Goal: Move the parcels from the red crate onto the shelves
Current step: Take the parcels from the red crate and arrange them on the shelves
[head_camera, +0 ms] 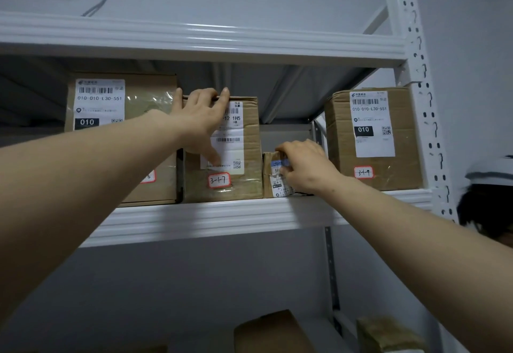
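On the middle shelf (208, 219), the left hand (202, 119) has its fingers hooked over the top edge of the carton marked 3-1-7 (247, 183). Just right of that carton, the right hand (308, 166) has its fingers grasping a small taped parcel (273, 174) that stands on the same shelf.

Small taped parcel (273, 177) on white shelf (222, 219), beside parcel 3-1-7 (249, 186)

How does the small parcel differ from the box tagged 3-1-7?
The brown cardboard box tagged 3-1-7 stands far taller than the small taped brown parcel. The box bears a red-bordered tag; the parcel shows none. The left hand hooks the box's top edge; the right hand grips the parcel. Both sit on the white shelf.
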Action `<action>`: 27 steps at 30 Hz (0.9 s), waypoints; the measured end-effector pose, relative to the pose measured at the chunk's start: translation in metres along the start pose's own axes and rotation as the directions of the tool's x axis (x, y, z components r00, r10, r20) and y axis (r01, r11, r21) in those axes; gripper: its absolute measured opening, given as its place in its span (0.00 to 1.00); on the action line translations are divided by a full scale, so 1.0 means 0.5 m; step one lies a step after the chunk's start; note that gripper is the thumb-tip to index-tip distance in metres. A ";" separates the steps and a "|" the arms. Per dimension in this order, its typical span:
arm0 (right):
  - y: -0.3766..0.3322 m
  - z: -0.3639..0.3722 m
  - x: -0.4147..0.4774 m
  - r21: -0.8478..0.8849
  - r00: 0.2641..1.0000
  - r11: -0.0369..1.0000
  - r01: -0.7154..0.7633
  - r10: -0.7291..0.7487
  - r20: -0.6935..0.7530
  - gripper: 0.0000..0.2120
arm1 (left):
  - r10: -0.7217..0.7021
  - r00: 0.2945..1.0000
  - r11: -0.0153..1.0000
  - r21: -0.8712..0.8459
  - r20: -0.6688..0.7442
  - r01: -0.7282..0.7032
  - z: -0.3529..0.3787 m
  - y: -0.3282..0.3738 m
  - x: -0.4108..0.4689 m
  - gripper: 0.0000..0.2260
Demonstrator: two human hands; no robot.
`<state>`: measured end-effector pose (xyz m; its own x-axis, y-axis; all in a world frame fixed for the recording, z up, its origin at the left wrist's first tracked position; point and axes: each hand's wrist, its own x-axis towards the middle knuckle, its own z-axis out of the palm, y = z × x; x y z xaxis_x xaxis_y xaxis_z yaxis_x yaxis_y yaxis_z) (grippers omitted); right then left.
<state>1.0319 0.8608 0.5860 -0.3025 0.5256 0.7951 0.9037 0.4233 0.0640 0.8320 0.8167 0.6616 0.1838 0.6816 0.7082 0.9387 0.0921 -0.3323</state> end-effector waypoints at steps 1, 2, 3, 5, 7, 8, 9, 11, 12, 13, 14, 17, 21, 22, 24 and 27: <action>0.002 0.003 0.001 0.008 1.000 1.000 0.004 -0.004 0.004 0.18 | -0.003 1.000 1.000 0.003 0.000 0.003 -0.001 0.000 -0.001 0.60; 0.004 0.005 0.002 0.017 1.000 1.000 0.006 -0.006 0.008 0.19 | -0.007 1.000 1.000 0.007 0.001 0.007 -0.002 0.002 -0.002 0.60; 0.005 0.007 0.001 0.030 1.000 1.000 0.008 -0.008 0.010 0.21 | -0.014 1.000 1.000 0.010 0.001 0.014 -0.003 0.003 -0.003 0.60; 0.006 0.005 -0.004 0.069 1.000 0.998 0.014 -0.014 0.001 0.25 | -0.025 1.000 1.000 0.010 0.009 0.025 -0.005 0.009 -0.004 0.60; 0.009 -0.003 -0.015 0.101 0.999 0.995 0.024 -0.019 -0.046 0.29 | -0.012 1.000 1.000 0.002 0.007 0.012 -0.011 0.020 -0.005 0.59; 0.014 -0.009 -0.023 0.111 0.997 0.993 0.025 -0.016 -0.080 0.30 | 0.004 1.000 1.000 -0.014 -0.003 -0.004 -0.016 0.030 -0.003 0.57; 0.022 -0.015 -0.031 0.119 0.993 0.993 0.023 -0.008 -0.118 0.30 | 0.021 1.000 0.999 -0.039 -0.022 -0.022 -0.022 0.044 -0.002 0.54; 0.045 -0.025 -0.048 0.129 0.981 0.992 -0.001 0.026 -0.192 0.29 | 0.050 0.995 0.990 -0.127 -0.088 -0.061 -0.035 0.081 0.004 0.50; 0.060 -0.029 -0.056 0.137 0.974 0.990 -0.028 0.058 -0.220 0.28 | 0.049 0.992 0.975 -0.207 -0.120 -0.074 -0.040 0.104 0.008 0.47; 0.077 -0.032 -0.065 0.148 0.965 0.987 -0.065 0.100 -0.241 0.27 | 0.036 0.989 0.946 -0.313 -0.145 -0.080 -0.047 0.131 0.011 0.45; 0.094 -0.036 -0.074 0.163 0.955 0.981 -0.108 0.148 -0.256 0.25 | 0.010 0.986 0.901 -0.427 -0.164 -0.080 -0.053 0.158 0.014 0.43; 0.145 -0.046 -0.100 0.191 0.926 0.953 -0.234 0.278 -0.256 0.23 | -0.097 0.985 0.705 -0.709 -0.142 -0.033 -0.069 0.237 0.030 0.34; 0.195 -0.052 -0.132 0.168 0.924 0.935 -0.312 0.340 -0.175 0.24 | -0.163 0.986 0.390 -0.915 0.043 0.105 -0.069 0.326 0.063 0.25; 0.204 -0.052 -0.139 0.158 0.927 0.935 -0.319 0.342 -0.155 0.23 | -0.156 0.983 0.340 -0.929 0.096 0.145 -0.068 0.344 0.071 0.25; 0.220 -0.053 -0.152 0.146 0.932 0.934 -0.325 0.343 -0.115 0.23 | -0.137 0.971 0.248 -0.942 0.195 0.224 -0.068 0.367 0.089 0.29; 0.239 -0.051 -0.170 0.116 0.949 0.948 -0.295 0.305 -0.079 0.22 | -0.137 0.954 0.108 -0.954 0.265 0.280 -0.075 0.386 0.123 0.34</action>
<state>1.1735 0.8480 0.5416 0.0127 0.5694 0.8219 0.9114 0.3316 -0.2438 1.0353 0.8490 0.6644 -0.0305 0.8304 0.5563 0.4309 -0.4913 0.7570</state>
